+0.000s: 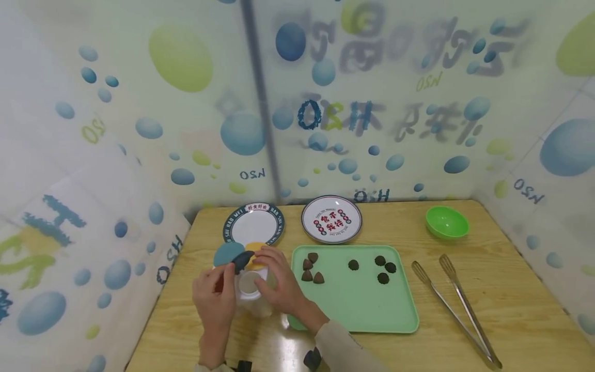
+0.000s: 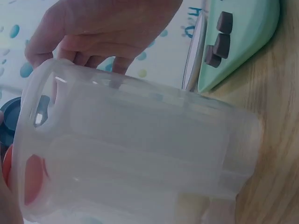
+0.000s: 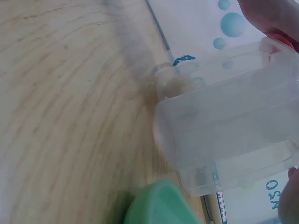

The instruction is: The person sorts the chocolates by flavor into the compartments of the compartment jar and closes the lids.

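Dark blue lid (image 1: 244, 261): tilted above the translucent container (image 2: 140, 135), which stands on the desk (image 1: 511, 279);
Left hand (image 1: 215, 294): fingers pinching the lid's near end;
Right hand (image 1: 281, 281): fingers touching its other end; cannot tell whether grasping;
Opening (image 1: 249, 283): bare, so uncovering it looks done; closing looks left;
Green tray (image 1: 353, 315): carries brown pieces (image 1: 318, 278), apparently unused.

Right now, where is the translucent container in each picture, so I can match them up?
Head: the translucent container is low, left of centre, partly hidden.
Left wrist: it fills the centre and lower left.
Right wrist: right side, about mid-height.
Shared landmark: the pale green tray, top right in left wrist, bottom in right wrist.
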`<state>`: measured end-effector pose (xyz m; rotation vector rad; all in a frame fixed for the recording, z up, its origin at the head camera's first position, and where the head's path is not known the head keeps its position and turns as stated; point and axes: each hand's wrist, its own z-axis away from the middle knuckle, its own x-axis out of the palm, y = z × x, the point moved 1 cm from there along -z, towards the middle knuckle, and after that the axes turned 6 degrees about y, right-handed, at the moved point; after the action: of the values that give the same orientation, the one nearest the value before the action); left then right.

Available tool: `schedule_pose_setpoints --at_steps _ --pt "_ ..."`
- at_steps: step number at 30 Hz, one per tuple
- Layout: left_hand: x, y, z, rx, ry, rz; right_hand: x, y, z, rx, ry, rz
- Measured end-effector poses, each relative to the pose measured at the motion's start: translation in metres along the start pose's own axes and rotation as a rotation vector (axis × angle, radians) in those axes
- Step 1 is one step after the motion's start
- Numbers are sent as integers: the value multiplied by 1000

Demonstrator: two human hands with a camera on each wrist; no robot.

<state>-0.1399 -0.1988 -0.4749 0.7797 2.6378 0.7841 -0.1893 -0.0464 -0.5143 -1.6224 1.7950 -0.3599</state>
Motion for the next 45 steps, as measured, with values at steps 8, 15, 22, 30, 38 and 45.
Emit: schedule_pose_setpoints --at_steps 8,15,22,30,38,45 --pt "1 -12 5 105 24 68 3 -3 1 24 -13 -18" --pt "-3 -10 3 65 -48 38 0 -6 2 25 -37 54" --pt "-2 -11 2 64 -1 44 -20 -12 4 30 -169 159" --pt "0 -12 4 77 0 51 -70 -6 30 141 -233 198" --pt "6 -15 7 93 26 71 -139 8 59 183 -195 362" --pt "7 -19 10 115 72 33 -188 16 83 296 -137 512"
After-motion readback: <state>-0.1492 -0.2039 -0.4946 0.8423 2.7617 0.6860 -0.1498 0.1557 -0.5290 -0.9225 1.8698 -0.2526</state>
